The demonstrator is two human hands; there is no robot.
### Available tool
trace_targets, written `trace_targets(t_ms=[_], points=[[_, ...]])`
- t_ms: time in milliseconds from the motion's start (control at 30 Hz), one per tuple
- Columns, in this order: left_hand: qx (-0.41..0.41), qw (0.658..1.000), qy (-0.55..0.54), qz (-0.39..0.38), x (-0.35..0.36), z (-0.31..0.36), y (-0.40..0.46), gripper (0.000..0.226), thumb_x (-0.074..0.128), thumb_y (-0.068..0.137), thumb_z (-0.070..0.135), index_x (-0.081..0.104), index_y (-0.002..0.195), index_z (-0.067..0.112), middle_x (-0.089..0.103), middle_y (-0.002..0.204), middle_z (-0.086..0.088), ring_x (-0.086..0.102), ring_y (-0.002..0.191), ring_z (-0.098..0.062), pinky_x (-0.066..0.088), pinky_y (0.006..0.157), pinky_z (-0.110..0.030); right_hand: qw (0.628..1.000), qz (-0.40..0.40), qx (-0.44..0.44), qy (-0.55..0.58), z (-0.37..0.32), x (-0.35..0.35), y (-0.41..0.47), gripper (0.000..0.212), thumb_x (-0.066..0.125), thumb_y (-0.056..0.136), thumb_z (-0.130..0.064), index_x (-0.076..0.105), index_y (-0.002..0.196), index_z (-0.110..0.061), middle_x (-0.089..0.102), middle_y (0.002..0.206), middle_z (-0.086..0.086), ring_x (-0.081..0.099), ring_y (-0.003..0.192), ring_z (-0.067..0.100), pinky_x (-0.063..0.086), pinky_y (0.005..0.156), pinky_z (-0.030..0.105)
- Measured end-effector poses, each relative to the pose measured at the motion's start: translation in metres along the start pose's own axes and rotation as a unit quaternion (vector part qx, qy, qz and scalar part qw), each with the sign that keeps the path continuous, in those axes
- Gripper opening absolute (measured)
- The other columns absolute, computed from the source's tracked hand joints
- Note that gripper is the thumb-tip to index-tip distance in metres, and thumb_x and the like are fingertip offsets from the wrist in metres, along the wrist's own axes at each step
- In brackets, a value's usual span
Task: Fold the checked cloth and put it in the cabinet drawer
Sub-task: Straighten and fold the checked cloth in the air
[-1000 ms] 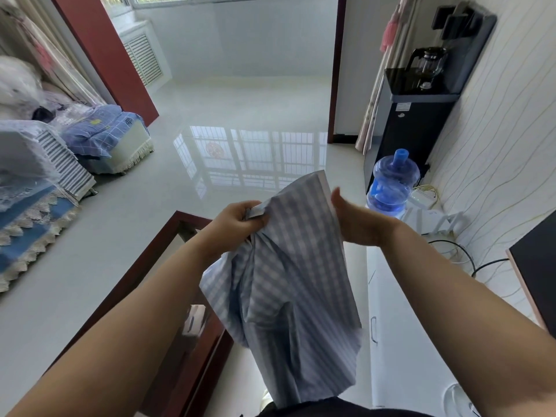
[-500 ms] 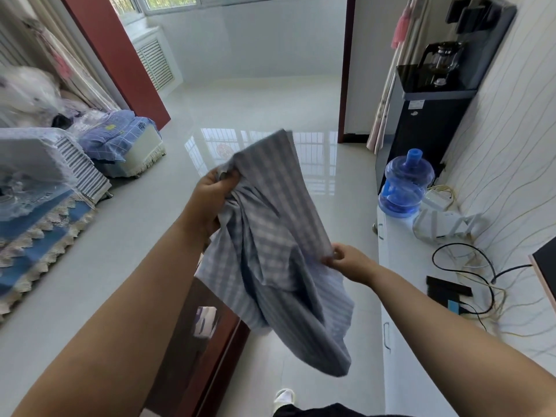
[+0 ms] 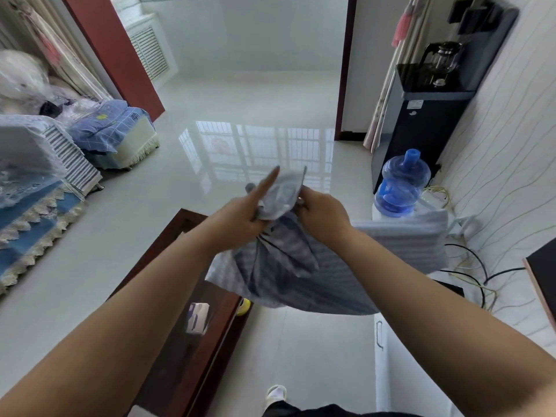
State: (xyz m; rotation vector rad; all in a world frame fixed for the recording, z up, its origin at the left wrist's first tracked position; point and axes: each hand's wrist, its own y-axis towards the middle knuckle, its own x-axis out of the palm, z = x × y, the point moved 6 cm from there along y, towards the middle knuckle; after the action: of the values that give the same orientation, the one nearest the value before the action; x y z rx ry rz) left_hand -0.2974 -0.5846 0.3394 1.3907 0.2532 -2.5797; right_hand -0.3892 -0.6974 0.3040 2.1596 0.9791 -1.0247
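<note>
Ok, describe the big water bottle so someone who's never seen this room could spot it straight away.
Look along the striped wall on the right to the tall black water dispenser with a glass kettle on top. At its foot, beside the white cabinet, stands the water bottle. It is the only see-through blue thing there, round-bodied with a narrow blue neck.

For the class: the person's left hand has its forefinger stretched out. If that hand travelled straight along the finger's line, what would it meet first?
Probably nothing near: the left hand points up and away past the blue-grey checked cloth, over the glossy pale tiled floor. Depth is unclear.
</note>
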Motion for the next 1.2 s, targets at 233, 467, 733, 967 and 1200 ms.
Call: trace_targets(t_ms=[233, 467, 733, 967, 1200], points=[[-0.08, 0.992, -0.097, -0.017, 0.034, -0.008, 0.01, 0.079, 0.068, 0.086, 0.015, 0.021, 0.15, 0.015, 0.055, 0.132, -0.003, 0.054, 0.105, -0.012, 0.043, 0.095, -0.025, 0.992, -0.049, -0.046, 0.105, -0.025, -0.003, 0.001, 0.01, 0.053, 0.09, -0.015, 0.053, 0.081, -0.018, 0.06, 0.076, 0.001, 0.054, 0.073, 0.019, 0.046, 0.069, 0.032], [-0.081, 0.988, -0.117, -0.062, 0.048, -0.02, 0.014, 0.008, 0.065, 0.082, 0.019, 0.065, 0.09, 0.019, 0.066, 0.078, 0.003, 0.061, 0.076, -0.013, 0.051, 0.075, -0.032, 0.977, -0.038, -0.021, 0.209, -0.006, 0.01, -0.02, 0.017, 0.054, 0.088, -0.01, 0.047, 0.076, -0.019, 0.049, 0.065, -0.006, 0.043, 0.058, 0.009, 0.036, 0.06, 0.024], [-0.047, 0.98, -0.101, -0.164, 0.01, -0.015, -0.001, 0.008, 0.067, 0.078, 0.019, 0.067, 0.086, 0.022, 0.071, 0.085, 0.013, 0.062, 0.076, 0.008, 0.048, 0.073, -0.016, 0.932, -0.144, 0.237, 0.234, 0.115, 0.049, -0.047, 0.06, 0.022, 0.097, -0.055, 0.039, 0.132, -0.01, 0.052, 0.132, 0.015, 0.049, 0.122, 0.029, 0.034, 0.107, 0.045], [-0.018, 0.943, -0.292, -0.159, -0.072, 0.008, -0.035, 0.035, 0.092, 0.042, 0.04, 0.079, 0.071, 0.026, 0.075, 0.074, 0.004, 0.07, 0.068, -0.005, 0.055, 0.06, -0.017, 0.802, -0.099, 0.472, 0.353, 0.178, 0.092, -0.121, 0.084, 0.015, 0.089, -0.071, 0.022, 0.15, -0.014, 0.023, 0.157, 0.007, 0.025, 0.143, 0.028, 0.024, 0.112, 0.044], [-0.129, 0.93, -0.343, 0.041, -0.11, -0.074, -0.053, 0.024, 0.072, 0.061, -0.005, 0.069, 0.045, 0.012, 0.066, 0.051, 0.004, 0.063, 0.049, 0.0, 0.052, 0.053, -0.012, 0.816, -0.043, 0.46, 0.346, 0.19, 0.096, -0.131, 0.113, 0.016, 0.069, -0.088, 0.03, 0.145, -0.006, 0.044, 0.142, 0.02, 0.045, 0.128, 0.035, 0.035, 0.107, 0.045]])
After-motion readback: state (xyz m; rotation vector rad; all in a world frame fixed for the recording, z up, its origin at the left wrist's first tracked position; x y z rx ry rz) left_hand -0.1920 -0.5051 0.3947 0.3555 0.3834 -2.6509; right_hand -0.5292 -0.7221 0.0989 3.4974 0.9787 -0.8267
